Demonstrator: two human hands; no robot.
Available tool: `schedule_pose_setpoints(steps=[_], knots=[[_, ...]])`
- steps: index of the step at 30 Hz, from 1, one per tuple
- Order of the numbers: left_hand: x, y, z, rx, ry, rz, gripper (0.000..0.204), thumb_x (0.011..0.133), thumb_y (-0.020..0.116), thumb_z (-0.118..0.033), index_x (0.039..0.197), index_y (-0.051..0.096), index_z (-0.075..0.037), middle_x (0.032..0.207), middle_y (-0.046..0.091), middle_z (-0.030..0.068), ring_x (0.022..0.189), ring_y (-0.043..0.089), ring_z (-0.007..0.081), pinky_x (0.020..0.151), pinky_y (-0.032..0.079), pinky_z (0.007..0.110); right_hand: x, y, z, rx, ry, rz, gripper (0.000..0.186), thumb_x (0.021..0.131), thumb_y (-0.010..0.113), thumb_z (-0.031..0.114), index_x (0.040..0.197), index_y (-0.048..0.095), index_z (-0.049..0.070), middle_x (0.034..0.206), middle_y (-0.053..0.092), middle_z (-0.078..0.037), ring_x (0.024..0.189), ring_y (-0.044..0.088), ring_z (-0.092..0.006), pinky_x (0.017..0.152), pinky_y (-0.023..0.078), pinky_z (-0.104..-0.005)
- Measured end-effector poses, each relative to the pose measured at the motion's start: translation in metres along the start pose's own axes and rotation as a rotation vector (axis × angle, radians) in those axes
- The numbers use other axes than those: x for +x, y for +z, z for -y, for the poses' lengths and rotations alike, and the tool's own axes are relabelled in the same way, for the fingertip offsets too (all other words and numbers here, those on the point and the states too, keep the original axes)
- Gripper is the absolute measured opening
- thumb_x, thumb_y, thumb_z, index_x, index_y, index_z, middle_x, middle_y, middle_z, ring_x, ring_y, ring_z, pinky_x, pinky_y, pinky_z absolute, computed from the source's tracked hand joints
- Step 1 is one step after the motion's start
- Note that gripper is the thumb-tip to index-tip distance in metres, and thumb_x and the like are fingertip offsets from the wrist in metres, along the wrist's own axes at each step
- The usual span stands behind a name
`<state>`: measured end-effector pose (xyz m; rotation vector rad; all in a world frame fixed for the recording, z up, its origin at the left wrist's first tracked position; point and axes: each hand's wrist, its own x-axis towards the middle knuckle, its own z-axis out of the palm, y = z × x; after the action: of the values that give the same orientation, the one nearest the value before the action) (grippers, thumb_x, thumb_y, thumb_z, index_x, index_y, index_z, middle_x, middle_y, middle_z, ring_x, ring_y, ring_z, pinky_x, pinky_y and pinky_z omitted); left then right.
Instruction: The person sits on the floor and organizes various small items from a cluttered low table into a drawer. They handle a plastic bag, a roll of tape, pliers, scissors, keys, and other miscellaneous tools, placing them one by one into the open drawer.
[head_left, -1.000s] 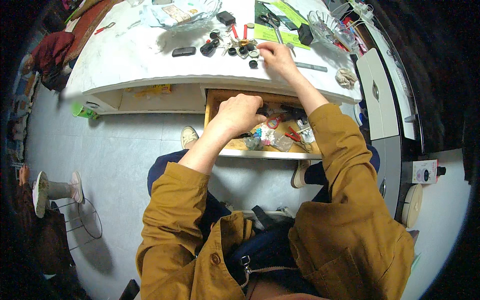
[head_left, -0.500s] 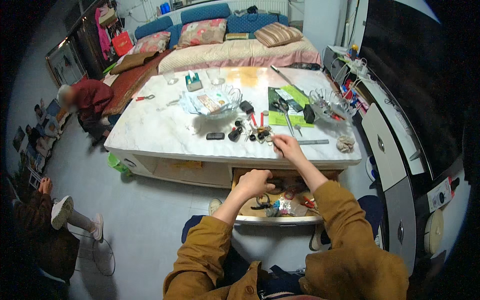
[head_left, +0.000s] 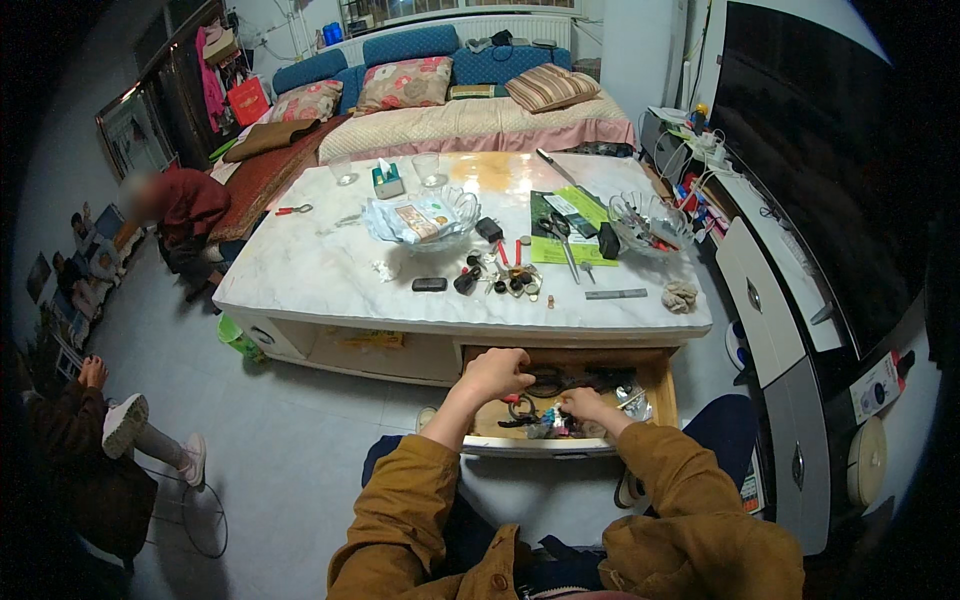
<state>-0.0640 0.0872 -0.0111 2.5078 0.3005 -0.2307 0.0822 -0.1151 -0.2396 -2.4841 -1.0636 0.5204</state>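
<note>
Around right hand [head_left: 580, 403]: drawer [head_left: 660, 388], matt wood inside. Beyond it: glossy marbled tabletop [head_left: 310, 265], clear glassy bowl [head_left: 621, 238].

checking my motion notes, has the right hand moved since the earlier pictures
Yes. Judged against the table, the right hand has moved toward the person, from the small items on the tabletop down to the open drawer.

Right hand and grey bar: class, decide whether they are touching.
Apart: the head view shows the right hand at the drawer, with the table edge between it and the grey bar.
</note>
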Motion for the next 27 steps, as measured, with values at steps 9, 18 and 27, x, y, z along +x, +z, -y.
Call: schedule_pose_setpoints(steps=[9,18,27], knots=[[-0.002,-0.001,0.003,0.041,0.061,-0.054,0.043,0.081,0.069,-0.033,0.115,0.064,-0.007,0.099,0.070,0.0153,0.094,0.067,0.0320,0.082,0.052,0.040,0.062,-0.119,0.142,0.084,-0.533,-0.522,0.026,0.086,0.062,0.015,0.111,0.064,0.010,0.112,0.063,-0.013,0.107,0.058,-0.0338,0.085,0.048,-0.0417],[0.006,-0.004,0.008,0.027,0.059,-0.064,0.046,0.081,0.068,-0.036,0.116,0.063,-0.007,0.103,0.069,0.0166,0.098,0.066,0.0324,0.086,0.052,0.040,0.125,-0.108,0.151,-0.188,-0.411,-0.657,0.034,0.086,0.065,0.023,0.119,0.062,0.020,0.141,0.044,-0.009,0.130,0.040,-0.0323,0.101,0.039,-0.0448],[0.017,0.002,0.007,0.049,0.096,-0.064,0.042,0.082,0.071,-0.035,0.113,0.064,-0.007,0.105,0.069,0.0159,0.098,0.066,0.0316,0.085,0.053,0.041,0.153,-0.123,0.099,0.137,-0.428,-0.766,0.016,0.079,0.060,0.001,0.093,0.068,0.004,0.103,0.066,-0.015,0.099,0.061,-0.0346,0.086,0.049,-0.0407]])
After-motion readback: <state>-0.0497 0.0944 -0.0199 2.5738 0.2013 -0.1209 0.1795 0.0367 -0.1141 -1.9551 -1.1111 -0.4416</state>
